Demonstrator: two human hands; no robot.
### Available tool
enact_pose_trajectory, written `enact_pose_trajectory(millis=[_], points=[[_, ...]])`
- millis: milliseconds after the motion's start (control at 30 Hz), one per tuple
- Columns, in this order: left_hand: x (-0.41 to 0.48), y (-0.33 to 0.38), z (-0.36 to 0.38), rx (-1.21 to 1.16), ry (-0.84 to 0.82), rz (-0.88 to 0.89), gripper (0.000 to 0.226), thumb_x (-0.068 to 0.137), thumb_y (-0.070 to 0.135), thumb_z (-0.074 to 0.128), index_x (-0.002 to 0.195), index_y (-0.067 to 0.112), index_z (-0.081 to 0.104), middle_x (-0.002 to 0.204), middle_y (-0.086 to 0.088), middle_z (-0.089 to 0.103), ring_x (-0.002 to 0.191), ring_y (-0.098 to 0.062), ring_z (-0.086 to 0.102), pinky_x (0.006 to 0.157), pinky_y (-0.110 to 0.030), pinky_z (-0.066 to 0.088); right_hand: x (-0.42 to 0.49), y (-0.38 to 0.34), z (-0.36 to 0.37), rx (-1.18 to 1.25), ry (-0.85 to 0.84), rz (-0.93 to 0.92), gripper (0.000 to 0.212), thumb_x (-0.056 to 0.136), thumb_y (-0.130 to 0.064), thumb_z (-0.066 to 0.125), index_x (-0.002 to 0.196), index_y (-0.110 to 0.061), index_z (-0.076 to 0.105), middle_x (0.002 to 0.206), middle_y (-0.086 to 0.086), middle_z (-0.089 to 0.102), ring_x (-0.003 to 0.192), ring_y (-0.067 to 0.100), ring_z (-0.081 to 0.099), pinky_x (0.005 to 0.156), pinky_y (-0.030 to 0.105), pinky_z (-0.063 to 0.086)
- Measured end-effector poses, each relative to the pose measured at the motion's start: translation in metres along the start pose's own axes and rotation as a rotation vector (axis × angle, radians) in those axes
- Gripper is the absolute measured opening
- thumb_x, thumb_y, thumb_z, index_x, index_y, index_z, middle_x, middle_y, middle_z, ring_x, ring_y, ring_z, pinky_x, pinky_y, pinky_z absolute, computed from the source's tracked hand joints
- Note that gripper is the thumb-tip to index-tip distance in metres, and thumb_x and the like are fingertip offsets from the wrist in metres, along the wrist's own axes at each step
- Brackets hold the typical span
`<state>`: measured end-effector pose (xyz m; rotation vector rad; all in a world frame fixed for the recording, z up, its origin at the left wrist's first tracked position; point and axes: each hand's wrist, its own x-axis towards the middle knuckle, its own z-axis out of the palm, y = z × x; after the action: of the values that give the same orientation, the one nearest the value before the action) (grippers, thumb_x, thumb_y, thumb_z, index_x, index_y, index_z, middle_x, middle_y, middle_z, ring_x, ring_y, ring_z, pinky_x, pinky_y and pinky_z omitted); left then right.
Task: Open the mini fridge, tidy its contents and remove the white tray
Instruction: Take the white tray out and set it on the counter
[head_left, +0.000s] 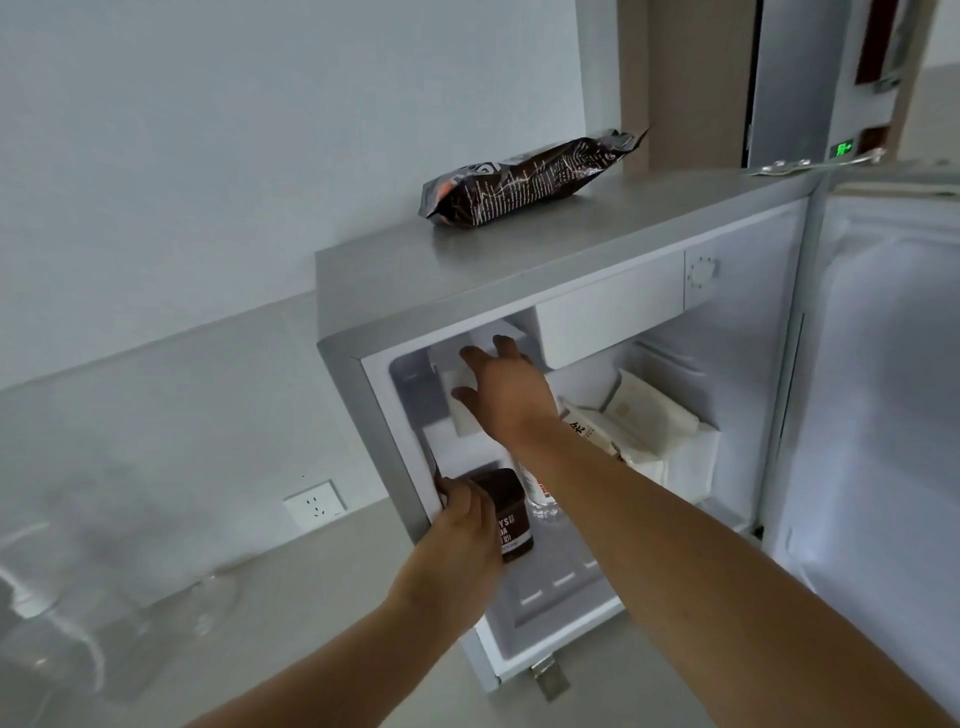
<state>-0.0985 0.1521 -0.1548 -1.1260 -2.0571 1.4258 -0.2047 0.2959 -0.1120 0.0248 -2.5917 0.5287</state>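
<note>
The grey mini fridge (467, 260) stands open, its door (883, 389) swung out to the right. My right hand (506, 395) reaches into the upper left of the cavity, fingers spread flat on a tilted white tray (465, 421); it is not closed around it. My left hand (462, 519) is at the fridge's left front edge, curled around the left side of a dark brown box (511, 514), which sits tilted in the opening. White packets (649, 421) lie on the shelf to the right. A clear bottle (543, 506) shows partly behind my right forearm.
A dark snack bag (524, 179) lies on top of the fridge. The white freezer flap (613, 322) hangs just right of my right hand. A wall socket (314, 505) is left of the fridge. Blurred clear glassware (62, 634) stands at the lower left.
</note>
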Motion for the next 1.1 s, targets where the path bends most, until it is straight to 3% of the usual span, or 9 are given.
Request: enact_pose_trajectory(millis=[133,267,467,567,667,833,1000,1100], points=[[-0.005,-0.006,0.005,0.150,0.007,0.116,0.044,0.104,0.028,0.040,0.120,-0.003,0.068,0.116,-0.035,0.064,0.107,-0.047,0.059,0.100,-0.059,0.048,0.000,0.003,0.001,0.006,0.004,-0.042,0.035,0.095,-0.035,0.059,0.120,-0.011,0.058,0.120,0.019,0.056,0.100,0.037,0.063,0.084,0.040,0.055],[-0.006,-0.014,0.013,0.101,0.047,0.106,0.035,0.092,0.036,0.055,0.094,0.009,0.078,0.088,-0.017,0.072,0.082,-0.035,0.065,0.085,-0.045,0.057,-0.019,0.010,0.001,0.045,0.069,-0.103,0.026,0.093,-0.029,0.062,0.103,-0.005,0.064,0.103,0.017,0.061,0.090,0.037,0.063,0.072,0.035,0.050],[0.000,-0.014,0.017,0.045,0.166,0.074,0.035,0.085,0.045,0.065,0.072,0.015,0.078,0.069,-0.011,0.070,0.067,-0.030,0.061,0.075,-0.040,0.054,-0.075,0.027,-0.010,0.149,0.203,-0.149,0.013,0.086,-0.013,0.071,0.090,-0.002,0.065,0.119,0.017,0.065,0.088,0.036,0.069,0.068,0.031,0.053],[0.003,-0.011,0.016,-0.056,0.256,0.007,0.051,0.086,0.058,0.058,0.067,0.014,0.076,0.065,-0.012,0.067,0.064,-0.029,0.060,0.072,-0.036,0.053,-0.101,0.038,-0.014,0.184,0.265,-0.158,0.011,0.082,-0.008,0.074,0.083,-0.004,0.064,0.114,0.013,0.068,0.083,0.030,0.069,0.064,0.021,0.044],[0.004,-0.009,0.018,-0.081,0.297,0.003,0.058,0.088,0.063,0.052,0.068,0.013,0.074,0.065,-0.012,0.066,0.064,-0.029,0.060,0.072,-0.036,0.054,-0.128,0.047,-0.018,0.228,0.295,-0.170,0.014,0.080,-0.007,0.076,0.078,-0.007,0.062,0.112,0.007,0.068,0.087,0.025,0.068,0.062,0.020,0.047],[-0.004,-0.017,0.020,0.020,0.258,0.110,0.032,0.081,0.040,0.068,0.061,0.017,0.072,0.062,-0.008,0.065,0.061,-0.026,0.058,0.070,-0.036,0.055,-0.162,0.054,-0.033,0.286,0.317,-0.162,0.016,0.081,-0.008,0.077,0.078,-0.007,0.062,0.104,0.001,0.066,0.080,0.015,0.064,0.059,0.023,0.050],[-0.008,-0.014,0.019,0.086,0.228,0.179,0.028,0.093,0.028,0.057,0.075,0.016,0.075,0.075,-0.009,0.070,0.072,-0.027,0.061,0.080,-0.042,0.056,-0.192,0.056,-0.051,0.243,0.257,-0.155,0.016,0.081,-0.008,0.078,0.077,-0.007,0.063,0.098,0.001,0.067,0.078,0.012,0.063,0.061,0.017,0.048],[-0.010,-0.015,0.012,0.022,0.281,0.086,0.023,0.087,0.027,0.060,0.073,0.015,0.074,0.069,-0.008,0.066,0.066,-0.026,0.059,0.075,-0.039,0.055,-0.207,0.060,-0.065,0.249,0.218,-0.107,0.016,0.082,-0.007,0.077,0.077,-0.008,0.062,0.097,-0.003,0.066,0.072,0.006,0.057,0.060,0.013,0.044]])
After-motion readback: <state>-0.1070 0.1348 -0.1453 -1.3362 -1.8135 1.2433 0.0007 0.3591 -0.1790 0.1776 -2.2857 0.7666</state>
